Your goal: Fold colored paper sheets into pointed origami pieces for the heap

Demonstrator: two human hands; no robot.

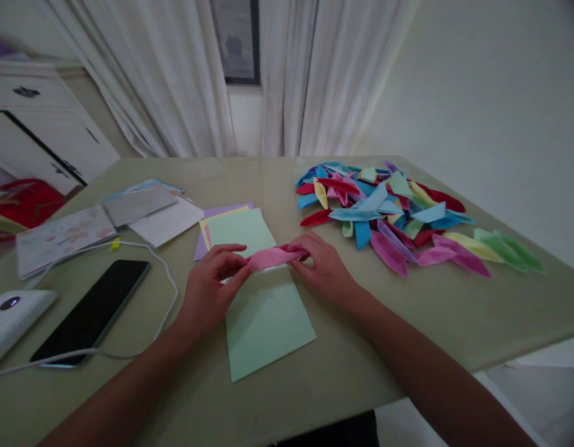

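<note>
A strip of folded pink paper (269,257) stretches between my two hands, just above the table. My left hand (216,279) pinches its left end between thumb and fingers. At the other end, my right hand (321,264) grips it the same way, with the fingertips partly covering the paper. Beneath the pink piece lies a flat sheet of light green paper (268,329). Right behind my hands sits a stack of coloured sheets (242,225), light green on top, with yellow, pink and purple edges showing under it.
Folded paper pieces (375,205) in many colours are heaped at the back right. On the left lie a black phone (94,310), a white cable (172,285), a white device (17,316) and flat printed packets (66,239). The table's edge (538,338) runs along the right.
</note>
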